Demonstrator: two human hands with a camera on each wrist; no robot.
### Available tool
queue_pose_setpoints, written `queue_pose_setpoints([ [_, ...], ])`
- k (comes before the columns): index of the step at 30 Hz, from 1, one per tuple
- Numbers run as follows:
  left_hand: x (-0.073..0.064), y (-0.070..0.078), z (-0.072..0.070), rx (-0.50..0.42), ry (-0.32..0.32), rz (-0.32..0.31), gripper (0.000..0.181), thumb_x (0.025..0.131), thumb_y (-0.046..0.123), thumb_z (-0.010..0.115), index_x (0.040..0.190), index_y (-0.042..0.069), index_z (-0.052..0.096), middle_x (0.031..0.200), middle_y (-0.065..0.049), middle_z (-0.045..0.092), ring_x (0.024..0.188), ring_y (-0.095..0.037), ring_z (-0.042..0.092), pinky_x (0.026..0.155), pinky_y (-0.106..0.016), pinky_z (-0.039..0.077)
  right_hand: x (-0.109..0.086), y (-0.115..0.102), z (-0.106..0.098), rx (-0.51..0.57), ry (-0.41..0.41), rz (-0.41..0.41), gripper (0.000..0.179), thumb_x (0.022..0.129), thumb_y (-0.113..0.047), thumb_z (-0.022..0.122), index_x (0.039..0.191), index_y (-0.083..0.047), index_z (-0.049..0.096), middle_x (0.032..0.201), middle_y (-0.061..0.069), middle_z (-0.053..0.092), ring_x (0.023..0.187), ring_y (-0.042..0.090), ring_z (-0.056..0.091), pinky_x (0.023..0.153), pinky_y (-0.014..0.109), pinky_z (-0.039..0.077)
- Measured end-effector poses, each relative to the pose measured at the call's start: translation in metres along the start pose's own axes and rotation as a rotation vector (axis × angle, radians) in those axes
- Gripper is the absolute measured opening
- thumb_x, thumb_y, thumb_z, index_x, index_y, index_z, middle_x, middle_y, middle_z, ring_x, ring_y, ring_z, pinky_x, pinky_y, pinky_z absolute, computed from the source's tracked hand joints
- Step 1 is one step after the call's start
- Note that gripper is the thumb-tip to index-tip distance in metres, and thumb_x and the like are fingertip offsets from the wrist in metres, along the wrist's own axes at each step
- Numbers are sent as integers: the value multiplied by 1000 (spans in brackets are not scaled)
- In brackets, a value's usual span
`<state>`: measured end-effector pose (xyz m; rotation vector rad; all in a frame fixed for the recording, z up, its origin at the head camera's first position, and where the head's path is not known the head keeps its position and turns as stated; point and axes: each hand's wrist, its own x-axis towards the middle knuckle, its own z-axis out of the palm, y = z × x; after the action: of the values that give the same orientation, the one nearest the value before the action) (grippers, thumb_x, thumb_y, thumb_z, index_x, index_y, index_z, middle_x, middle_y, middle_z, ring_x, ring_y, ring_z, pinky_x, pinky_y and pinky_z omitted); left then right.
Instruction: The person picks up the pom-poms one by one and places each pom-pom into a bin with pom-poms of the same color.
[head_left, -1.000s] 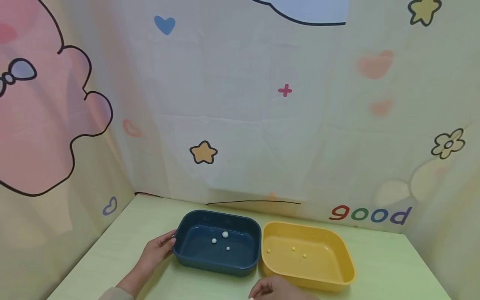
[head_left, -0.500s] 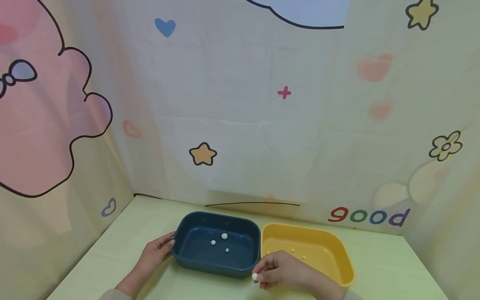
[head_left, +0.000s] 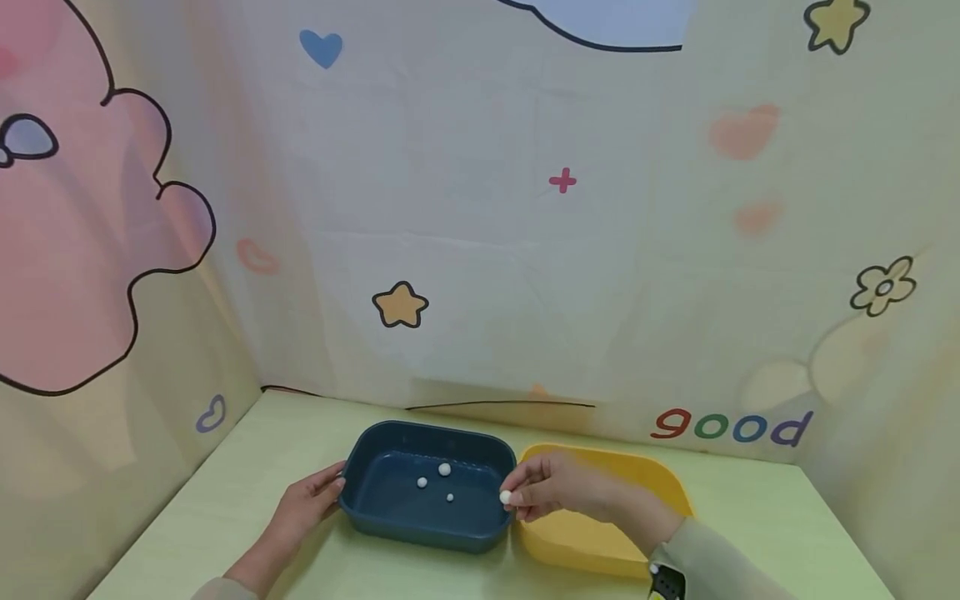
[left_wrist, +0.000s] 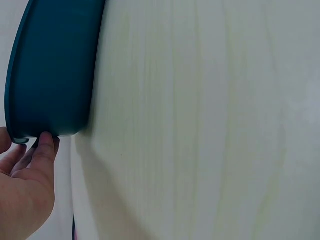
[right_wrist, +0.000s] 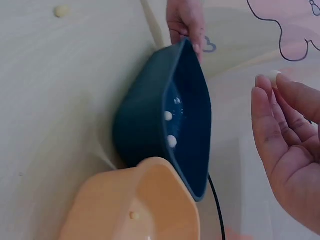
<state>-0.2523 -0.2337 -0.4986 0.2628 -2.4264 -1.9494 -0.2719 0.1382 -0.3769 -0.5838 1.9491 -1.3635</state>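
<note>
A dark blue basin stands on the table with three white balls of differing size inside, the biggest ball towards the back. My left hand holds the basin's left end, thumb by the rim and fingers against the outer wall. Between thumb and fingertips, my right hand pinches a white ball over the blue basin's right rim. A yellow basin sits beside it, partly hidden by my right forearm. One small yellow ball shows inside it in the right wrist view.
A pale yellow ball lies on the table in the right wrist view. Behind the basins, a printed curtain rises from the back edge of the light green table. My right wrist wears a dark watch.
My right hand has come up from the bottom edge with the white ball, passing in front of the yellow basin to the blue basin's right rim. My left hand keeps its place.
</note>
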Motion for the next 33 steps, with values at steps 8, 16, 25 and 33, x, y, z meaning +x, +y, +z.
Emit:
queue_pose_setpoints([
  [8, 1, 2, -2, 15, -1, -3, 44, 107, 7, 50, 147, -10, 46, 145, -33, 54, 115, -25, 71, 91, -31, 65, 20, -15, -15, -38, 93, 14, 24, 100, -6, 64, 117, 10, 67, 96, 5, 76, 80, 9, 69, 85, 29, 66],
  [16, -2, 1, -2, 37, 0, -1, 43, 107, 7, 50, 147, -11, 47, 145, -33, 54, 119, -29, 70, 90, -31, 65, 45, -12, -28, -19, 105, 48, 24, 102, -5, 60, 119, 10, 67, 93, 3, 74, 79, 8, 69, 79, 21, 65],
  [25, 2, 2, -2, 36, -1, -14, 44, 107, 7, 51, 147, -10, 46, 144, -32, 55, 115, -25, 72, 90, -31, 65, 72, -17, -36, -36, 109, 133, 29, 103, -5, 58, 125, 12, 65, 89, -1, 72, 76, 6, 66, 72, 15, 61],
  [33, 2, 3, 0, 38, -6, -15, 43, 107, 6, 50, 147, -10, 47, 144, -32, 54, 118, -29, 71, 90, -31, 65, 93, -8, -34, 34, 143, 183, 30, 103, -5, 58, 128, 10, 64, 90, 0, 72, 77, 7, 67, 73, 16, 61],
])
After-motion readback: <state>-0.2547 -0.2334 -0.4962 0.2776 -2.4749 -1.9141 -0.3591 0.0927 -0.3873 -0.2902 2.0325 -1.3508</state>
